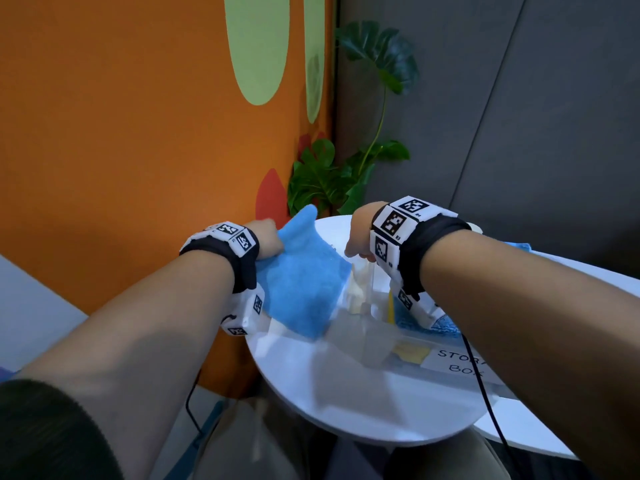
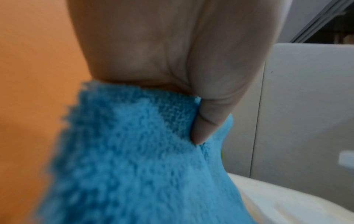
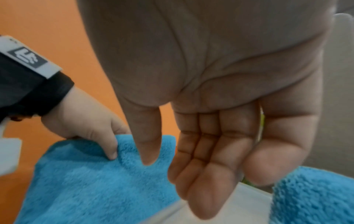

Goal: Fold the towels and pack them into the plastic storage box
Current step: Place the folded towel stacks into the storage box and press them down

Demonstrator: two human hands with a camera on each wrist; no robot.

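My left hand [image 1: 268, 239] pinches the far left edge of a blue fluffy towel [image 1: 304, 289] and holds it up over the left end of the clear plastic storage box [image 1: 377, 344]. The left wrist view shows my thumb [image 2: 206, 119] pressed into that towel [image 2: 134, 159]. Just right of the towel's far corner hangs my right hand [image 1: 358, 242], above the box, its fingers [image 3: 201, 174] relaxed and empty, with the towel [image 3: 91, 181] and my left hand [image 3: 95, 136] beside it. The box bears a paper label [image 1: 460, 363] and holds a yellow cloth [image 1: 410, 351].
The box sits on a round white table [image 1: 346, 393]. Another blue towel [image 3: 314, 195] lies to the right under my right wrist. An orange wall [image 1: 138, 150] stands close on the left, with a leafy plant [image 1: 329, 178] behind the table. A black cable [image 1: 485, 393] trails off the table's front.
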